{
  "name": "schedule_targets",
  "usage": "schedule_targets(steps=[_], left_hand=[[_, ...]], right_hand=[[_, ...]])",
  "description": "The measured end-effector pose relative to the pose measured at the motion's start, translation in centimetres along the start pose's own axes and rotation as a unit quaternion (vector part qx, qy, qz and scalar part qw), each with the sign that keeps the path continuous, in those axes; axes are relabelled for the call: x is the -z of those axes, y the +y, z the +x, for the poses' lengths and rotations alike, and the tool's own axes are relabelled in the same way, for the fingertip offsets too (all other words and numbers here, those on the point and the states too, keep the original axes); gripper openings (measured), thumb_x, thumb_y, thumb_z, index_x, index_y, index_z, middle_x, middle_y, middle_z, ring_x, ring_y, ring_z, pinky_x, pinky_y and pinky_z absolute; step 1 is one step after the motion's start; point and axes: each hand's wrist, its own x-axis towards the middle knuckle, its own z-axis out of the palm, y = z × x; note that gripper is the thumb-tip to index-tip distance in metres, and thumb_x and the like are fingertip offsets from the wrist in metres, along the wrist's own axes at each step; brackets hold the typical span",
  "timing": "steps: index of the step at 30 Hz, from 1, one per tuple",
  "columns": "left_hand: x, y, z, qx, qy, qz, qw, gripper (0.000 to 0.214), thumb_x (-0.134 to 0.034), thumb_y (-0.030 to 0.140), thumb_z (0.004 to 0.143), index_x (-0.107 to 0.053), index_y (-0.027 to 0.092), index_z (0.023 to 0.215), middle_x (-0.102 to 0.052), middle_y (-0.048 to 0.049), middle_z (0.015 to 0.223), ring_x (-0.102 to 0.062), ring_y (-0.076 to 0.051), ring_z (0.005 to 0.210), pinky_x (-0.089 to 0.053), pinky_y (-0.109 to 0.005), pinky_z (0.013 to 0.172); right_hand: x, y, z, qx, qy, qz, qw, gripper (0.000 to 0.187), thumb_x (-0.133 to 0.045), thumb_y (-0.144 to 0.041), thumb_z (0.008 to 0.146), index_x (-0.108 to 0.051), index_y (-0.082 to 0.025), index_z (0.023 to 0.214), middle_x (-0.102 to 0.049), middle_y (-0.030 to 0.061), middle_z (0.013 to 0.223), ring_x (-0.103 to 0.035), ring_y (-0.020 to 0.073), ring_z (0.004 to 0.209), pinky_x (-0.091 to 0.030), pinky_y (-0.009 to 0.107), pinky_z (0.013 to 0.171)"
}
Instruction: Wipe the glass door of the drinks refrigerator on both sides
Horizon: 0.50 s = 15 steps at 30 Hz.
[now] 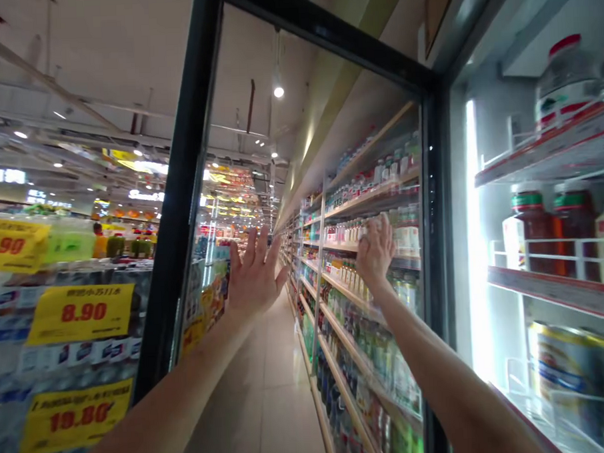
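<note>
Before me stands a glass door (261,208) in a black frame, swung outward from a lit drinks cooler. My left hand (255,275) is raised at the glass, palm forward, its fingers spread and nothing in it. To its right my right hand (376,250) is also up at the pane, fingers stretched forward and slightly bent, with nothing visible in them. Whether either palm presses on the glass or hovers just short of it, I cannot tell. The black door frame (184,165) runs upright left of my left hand.
On my right, the cooler's wire-edged shelf (559,282) carries dark red bottles (575,221), with cans (563,362) below. Through the glass, long drink shelves (354,284) line a tiled aisle (264,388). Stacked bottle packs with yellow price signs (80,313) stand at left.
</note>
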Motion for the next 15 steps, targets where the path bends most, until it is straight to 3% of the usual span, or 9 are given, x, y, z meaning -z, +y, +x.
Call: schedule_targets(steps=[3, 5, 7, 9, 12, 13, 15], left_hand=[[-0.2, -0.1, -0.1, -0.001, 0.006, -0.004, 1.0, 0.056, -0.045, 0.041, 0.088, -0.034, 0.02, 0.139, -0.028, -0.0131, 0.148, -0.017, -0.029, 0.139, -0.009, -0.055, 0.111], [-0.3, -0.2, -0.1, 0.0, 0.008, -0.005, 1.0, 0.056, -0.045, 0.041, 0.087, -0.035, 0.02, 0.139, -0.028, -0.0127, 0.148, -0.018, -0.029, 0.139, -0.01, -0.055, 0.111], [-0.4, -0.2, -0.1, 0.002, 0.004, -0.004, 1.0, 0.057, -0.046, 0.041, 0.087, -0.034, 0.02, 0.139, -0.028, -0.0127, 0.148, -0.018, -0.029, 0.139, -0.01, -0.055, 0.111], [-0.4, -0.2, -0.1, 0.002, -0.002, -0.001, 1.0, 0.058, -0.047, 0.042, 0.087, -0.034, 0.02, 0.139, -0.027, -0.0131, 0.148, -0.018, -0.03, 0.139, -0.01, -0.056, 0.111], [-0.4, 0.0, 0.0, 0.002, -0.013, 0.0, 1.0, 0.059, -0.047, 0.042, 0.086, -0.033, 0.018, 0.139, -0.025, -0.0139, 0.149, -0.017, -0.031, 0.139, -0.009, -0.057, 0.11], [-0.4, 0.1, 0.0, 0.003, -0.013, -0.001, 1.0, 0.059, -0.046, 0.042, 0.087, -0.033, 0.018, 0.139, -0.025, -0.0141, 0.149, -0.017, -0.031, 0.139, -0.009, -0.057, 0.111], [-0.5, 0.1, 0.0, 0.002, -0.01, -0.005, 1.0, 0.058, -0.045, 0.042, 0.087, -0.034, 0.018, 0.139, -0.025, -0.0139, 0.149, -0.016, -0.031, 0.139, -0.008, -0.056, 0.111]], right_hand=[[-0.6, -3.4, -3.0, 0.22, -0.057, 0.013, 0.974, 0.045, -0.039, -0.025, 0.086, -0.046, -0.029, 0.13, -0.034, 0.0039, 0.146, -0.022, 0.0219, 0.138, -0.019, 0.05, 0.11], [-0.6, -3.7, -3.9, 0.28, -0.073, 0.018, 0.957, 0.045, -0.04, -0.024, 0.085, -0.047, -0.03, 0.129, -0.037, 0.0027, 0.145, -0.023, 0.0199, 0.138, -0.017, 0.048, 0.111], [-0.2, -1.9, -3.3, 0.223, -0.061, 0.016, 0.973, 0.043, -0.038, -0.025, 0.085, -0.049, -0.028, 0.127, -0.038, 0.0044, 0.144, -0.025, 0.0216, 0.137, -0.018, 0.05, 0.11], [0.3, 1.1, -1.8, 0.095, -0.026, 0.01, 0.995, 0.045, -0.035, -0.026, 0.086, -0.048, -0.023, 0.129, -0.037, 0.0093, 0.144, -0.026, 0.0255, 0.136, -0.02, 0.055, 0.107], [0.6, 4.1, -0.3, -0.062, 0.031, 0.005, 0.998, 0.055, -0.031, -0.027, 0.086, -0.034, -0.01, 0.138, -0.034, 0.0196, 0.144, -0.026, 0.0294, 0.135, -0.022, 0.057, 0.105], [0.5, 4.1, -0.4, -0.077, 0.037, 0.005, 0.996, 0.057, -0.03, -0.027, 0.086, -0.03, -0.008, 0.14, -0.034, 0.0202, 0.144, -0.026, 0.029, 0.135, -0.022, 0.055, 0.106], [0.2, 2.7, -1.6, -0.037, 0.022, 0.01, 0.999, 0.058, -0.031, -0.027, 0.086, -0.027, -0.01, 0.141, -0.035, 0.0169, 0.144, -0.026, 0.0262, 0.136, -0.021, 0.052, 0.108]])
